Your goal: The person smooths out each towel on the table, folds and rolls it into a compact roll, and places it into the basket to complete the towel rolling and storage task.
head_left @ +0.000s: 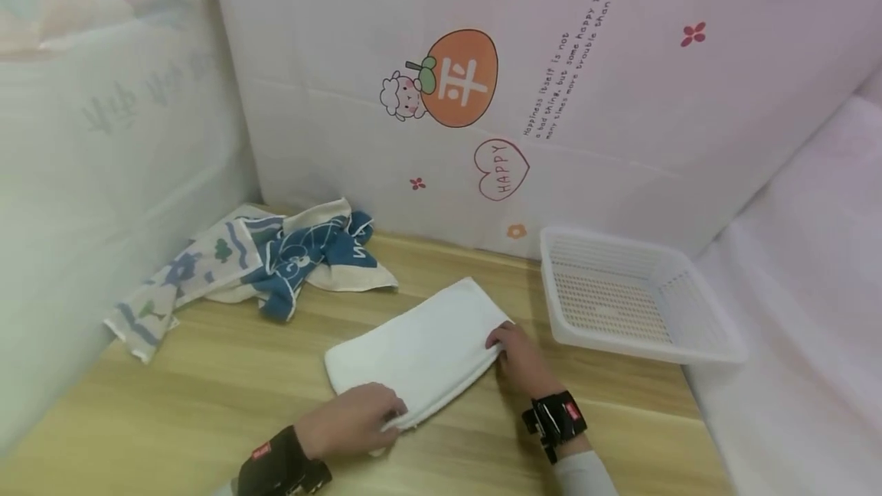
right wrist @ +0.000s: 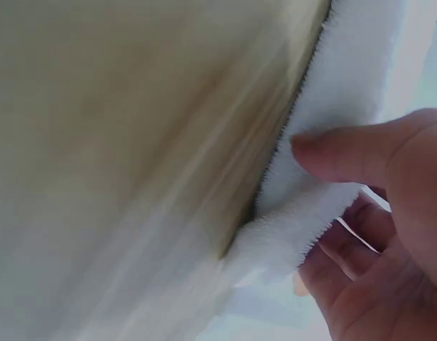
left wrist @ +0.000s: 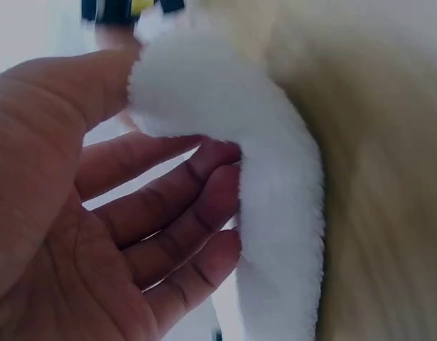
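Note:
A white folded towel lies at a slant on the wooden table, its layers stacked along the near edge. My left hand is at the near left corner, where thumb and fingers pinch the towel's fluffy edge in the left wrist view. At the right end, my right hand grips the other corner. Its thumb presses on the towel's side in the right wrist view, with the other fingers partly hidden behind the cloth.
Crumpled blue and white patterned towels lie at the back left against the curtain. A white plastic basket stands at the back right near the wall. Printed cloth hangs around the wooden table.

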`<state>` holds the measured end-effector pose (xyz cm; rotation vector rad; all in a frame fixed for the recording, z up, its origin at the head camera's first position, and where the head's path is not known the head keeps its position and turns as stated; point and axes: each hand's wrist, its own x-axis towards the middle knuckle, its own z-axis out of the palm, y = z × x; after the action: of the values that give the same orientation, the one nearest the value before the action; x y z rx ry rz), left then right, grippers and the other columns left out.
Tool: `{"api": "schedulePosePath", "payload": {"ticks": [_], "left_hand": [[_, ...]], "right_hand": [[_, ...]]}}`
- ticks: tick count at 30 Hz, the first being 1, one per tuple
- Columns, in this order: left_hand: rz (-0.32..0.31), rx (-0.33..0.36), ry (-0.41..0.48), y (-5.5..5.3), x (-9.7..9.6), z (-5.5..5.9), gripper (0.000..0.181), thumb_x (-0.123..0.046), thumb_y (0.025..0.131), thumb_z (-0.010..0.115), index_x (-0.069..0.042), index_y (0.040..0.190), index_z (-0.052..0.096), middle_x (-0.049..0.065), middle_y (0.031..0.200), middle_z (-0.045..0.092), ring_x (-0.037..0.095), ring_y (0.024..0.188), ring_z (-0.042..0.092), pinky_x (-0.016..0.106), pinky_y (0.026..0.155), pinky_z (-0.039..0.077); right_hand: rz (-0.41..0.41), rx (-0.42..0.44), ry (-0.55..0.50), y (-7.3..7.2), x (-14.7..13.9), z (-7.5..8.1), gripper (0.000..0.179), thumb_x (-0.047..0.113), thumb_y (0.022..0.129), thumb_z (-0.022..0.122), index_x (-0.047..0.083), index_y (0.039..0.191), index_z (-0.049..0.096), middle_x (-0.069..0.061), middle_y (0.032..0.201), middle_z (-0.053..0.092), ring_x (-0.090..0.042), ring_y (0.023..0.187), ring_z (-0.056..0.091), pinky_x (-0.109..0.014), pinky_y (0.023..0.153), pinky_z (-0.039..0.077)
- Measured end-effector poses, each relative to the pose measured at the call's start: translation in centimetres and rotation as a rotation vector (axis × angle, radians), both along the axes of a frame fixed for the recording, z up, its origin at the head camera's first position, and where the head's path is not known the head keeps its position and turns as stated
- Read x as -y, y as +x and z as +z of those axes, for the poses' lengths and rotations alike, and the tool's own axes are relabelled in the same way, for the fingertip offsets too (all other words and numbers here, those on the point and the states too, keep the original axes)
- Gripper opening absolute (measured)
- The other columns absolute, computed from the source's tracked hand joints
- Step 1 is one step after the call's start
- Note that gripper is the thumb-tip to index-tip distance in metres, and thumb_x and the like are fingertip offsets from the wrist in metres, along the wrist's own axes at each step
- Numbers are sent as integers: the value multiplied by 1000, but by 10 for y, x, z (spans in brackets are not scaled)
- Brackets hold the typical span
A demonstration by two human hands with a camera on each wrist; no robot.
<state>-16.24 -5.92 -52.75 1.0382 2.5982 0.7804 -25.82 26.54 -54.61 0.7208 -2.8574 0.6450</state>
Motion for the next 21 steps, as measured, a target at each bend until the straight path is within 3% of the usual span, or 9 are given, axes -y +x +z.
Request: {"api": "schedulePosePath", "payload": {"ticks": [5, 10, 16, 21], "left_hand": [[-90, -82, -12, 5, -31, -2, 28, -30, 92, 73, -15, 116, 73, -12, 95, 62, -1, 82, 52, 18, 73, 48], [-168, -119, 14, 9, -56, -2, 38, -33, 92, 74, -13, 125, 70, -6, 116, 66, 2, 105, 59, 18, 89, 50], [-214, -155, 19, 9, -83, -2, 37, -23, 89, 77, -12, 124, 70, -2, 126, 66, 8, 117, 60, 21, 98, 50], [-262, -214, 1, 5, -98, -11, 43, -18, 90, 72, -10, 133, 65, 3, 140, 62, 14, 131, 55, 25, 109, 44]], "right_hand": [[-6, 23, -27, -32, 6, -3, 33, -24, 81, 55, 2, 93, 71, -15, 106, 69, -34, 106, 64, -48, 95, 53], [17, 11, -1, -46, 6, -2, 32, -19, 87, 54, -2, 107, 73, -20, 117, 69, -38, 117, 62, -50, 106, 48], [20, 63, 68, -38, 5, 7, 36, -15, 92, 51, -4, 121, 69, -25, 132, 63, -41, 129, 56, -52, 112, 42], [-18, 72, 76, -7, 6, 18, 34, -11, 92, 58, 1, 121, 70, -18, 131, 66, -36, 126, 59, -49, 108, 47]]}}
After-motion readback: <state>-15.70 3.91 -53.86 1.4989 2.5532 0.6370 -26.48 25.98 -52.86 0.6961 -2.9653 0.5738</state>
